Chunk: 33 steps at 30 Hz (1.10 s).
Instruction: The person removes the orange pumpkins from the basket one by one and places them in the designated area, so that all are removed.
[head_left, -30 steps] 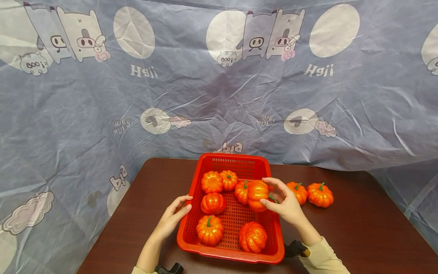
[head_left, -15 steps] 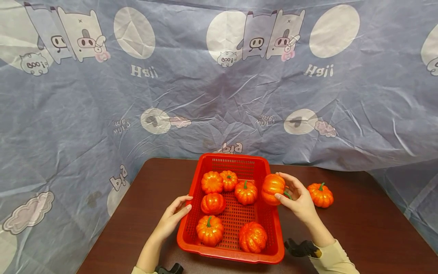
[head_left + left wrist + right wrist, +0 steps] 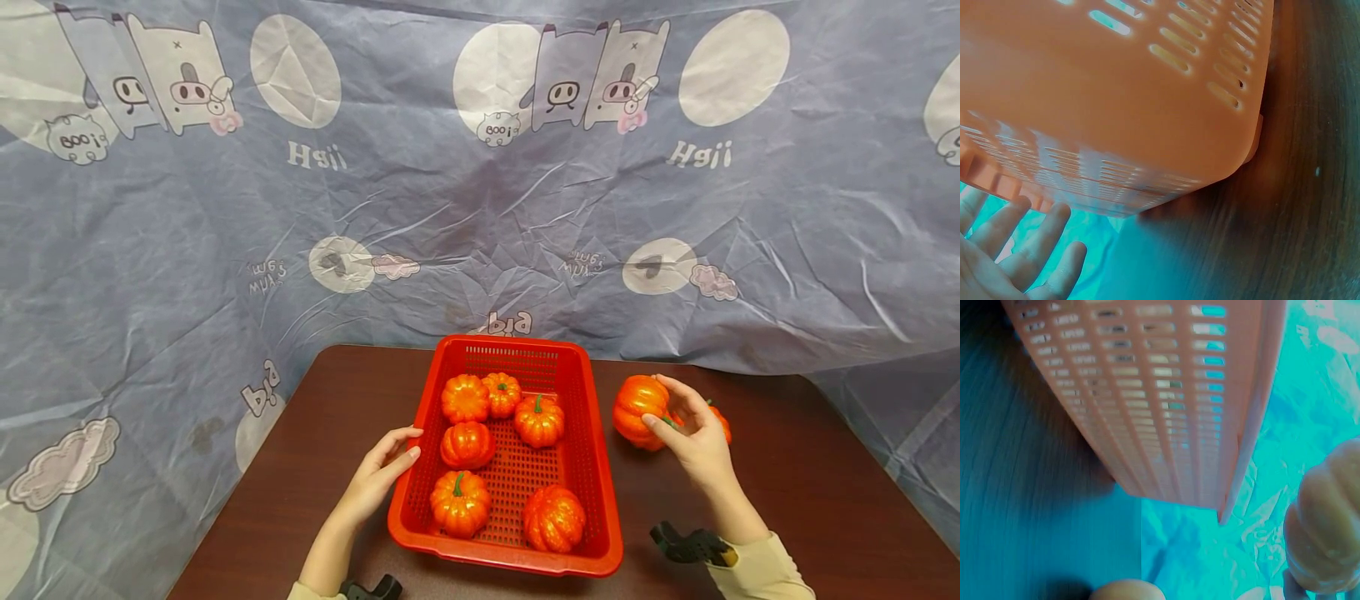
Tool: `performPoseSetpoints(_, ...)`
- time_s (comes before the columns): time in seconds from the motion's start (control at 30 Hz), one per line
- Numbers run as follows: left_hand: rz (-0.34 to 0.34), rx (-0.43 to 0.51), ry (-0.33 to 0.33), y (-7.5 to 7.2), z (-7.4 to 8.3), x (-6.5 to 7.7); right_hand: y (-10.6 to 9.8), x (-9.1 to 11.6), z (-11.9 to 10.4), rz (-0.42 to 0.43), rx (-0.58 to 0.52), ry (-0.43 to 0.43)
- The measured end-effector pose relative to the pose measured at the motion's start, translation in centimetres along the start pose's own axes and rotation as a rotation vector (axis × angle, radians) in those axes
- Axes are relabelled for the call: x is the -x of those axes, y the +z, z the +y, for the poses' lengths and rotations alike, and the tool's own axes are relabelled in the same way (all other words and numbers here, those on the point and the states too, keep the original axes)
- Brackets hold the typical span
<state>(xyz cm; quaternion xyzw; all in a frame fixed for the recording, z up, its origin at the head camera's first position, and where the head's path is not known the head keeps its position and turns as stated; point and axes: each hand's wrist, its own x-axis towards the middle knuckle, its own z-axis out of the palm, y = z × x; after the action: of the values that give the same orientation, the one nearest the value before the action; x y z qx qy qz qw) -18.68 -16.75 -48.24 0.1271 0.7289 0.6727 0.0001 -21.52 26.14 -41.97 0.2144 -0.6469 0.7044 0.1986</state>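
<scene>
My right hand (image 3: 701, 437) grips an orange toy pumpkin (image 3: 639, 410), thumb on the near side and fingers at the far side, to the right of the red plastic basket (image 3: 504, 563). Its green stem points toward the palm. The same pumpkin (image 3: 1325, 519) fills the right edge of the right wrist view, with fingertips below it. At the basket's left rim is my left hand (image 3: 377, 475), its fingertips and thumb touching the outer edge. In the left wrist view its fingers (image 3: 1041, 244) are spread and nearly straight beside the slotted basket wall (image 3: 1116, 94).
Several pumpkins lie in the basket, among them one at the front right (image 3: 554, 518) and one at the front left (image 3: 460, 504). Behind my right hand another pumpkin (image 3: 722, 423) on the brown table (image 3: 810, 483) is partly hidden. A printed cloth (image 3: 480, 208) hangs behind.
My right hand has carried the pumpkin from above the basket's right side, over the rim, to the right above the table. The left hand and basket have stayed put.
</scene>
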Motion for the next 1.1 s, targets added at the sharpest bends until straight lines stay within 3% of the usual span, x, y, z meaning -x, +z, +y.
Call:
performPoseSetpoints(0.27,-0.006,-0.001,-0.005,0.1,0.7,0.0,-1.6,0.1,-0.2,0.079,0.066,0.021)
performPoseSetpoints(0.47,0.002,-0.002,-0.010,0.0,0.2,-0.1,-2.7,0.3,-0.2,0.137,0.047,0.051)
performPoseSetpoints(0.77,-0.004,0.012,0.011,0.0,-0.2,-0.1,-4.5,0.6,0.2,0.343,0.130,0.183)
performPoseSetpoints(1.1,0.001,0.019,0.006,0.0,-0.2,0.0,-6.5,0.8,0.8,0.496,0.154,0.250)
